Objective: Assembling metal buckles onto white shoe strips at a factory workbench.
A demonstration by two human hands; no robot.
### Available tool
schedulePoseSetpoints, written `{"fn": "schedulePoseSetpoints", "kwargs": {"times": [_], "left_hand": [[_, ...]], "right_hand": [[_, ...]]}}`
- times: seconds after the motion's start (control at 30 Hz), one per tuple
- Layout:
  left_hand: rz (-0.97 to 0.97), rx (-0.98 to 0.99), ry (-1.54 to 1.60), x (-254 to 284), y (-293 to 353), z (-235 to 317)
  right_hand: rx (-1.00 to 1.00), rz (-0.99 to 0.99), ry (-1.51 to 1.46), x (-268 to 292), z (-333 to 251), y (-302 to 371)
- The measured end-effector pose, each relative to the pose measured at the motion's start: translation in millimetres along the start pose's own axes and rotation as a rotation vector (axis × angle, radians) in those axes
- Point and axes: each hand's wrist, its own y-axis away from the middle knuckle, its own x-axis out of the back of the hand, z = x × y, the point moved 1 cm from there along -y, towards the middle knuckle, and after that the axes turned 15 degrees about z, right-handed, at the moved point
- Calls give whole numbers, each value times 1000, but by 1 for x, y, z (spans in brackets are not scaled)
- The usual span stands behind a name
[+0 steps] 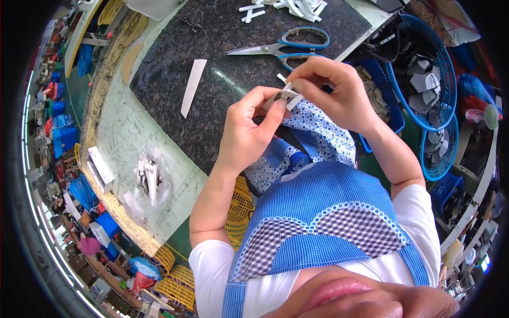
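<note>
My left hand (249,124) is closed, thumb and fingers pinching a small white strap piece (287,94) with a dark part on it. The fingers partly cover this piece, so its exact form is hard to make out. My right hand (339,90) is closed too, its thumb and forefinger gripping the narrow upper end of the same white piece. Just beyond the hands lie blue-handled scissors (270,50) with the blades apart, pointing left. A single long white strip (193,87) rests on the dark speckled slab (169,58) left of the hands.
More white strips (299,7) are piled at the slab's far edge. On the pale table, left, sit a clear bag (150,183) of white straps and a white box (101,168). Blue baskets (455,87) of grey and dark pieces stand right; a yellow basket (238,212) is below the table.
</note>
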Motion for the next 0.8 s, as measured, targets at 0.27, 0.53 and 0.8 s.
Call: {"fn": "schedulePoseSetpoints", "kwargs": {"times": [0.27, 0.53, 0.8], "left_hand": [[-10, -48, -40, -5, -2, 2], [-48, -6, -71, -2, -5, 2], [-219, 153, 67, 34, -12, 5]], "right_hand": [[-282, -134, -152, 3, -3, 3], [-85, -132, -107, 5, -1, -3], [-79, -224, -166, 15, 5, -10]]}}
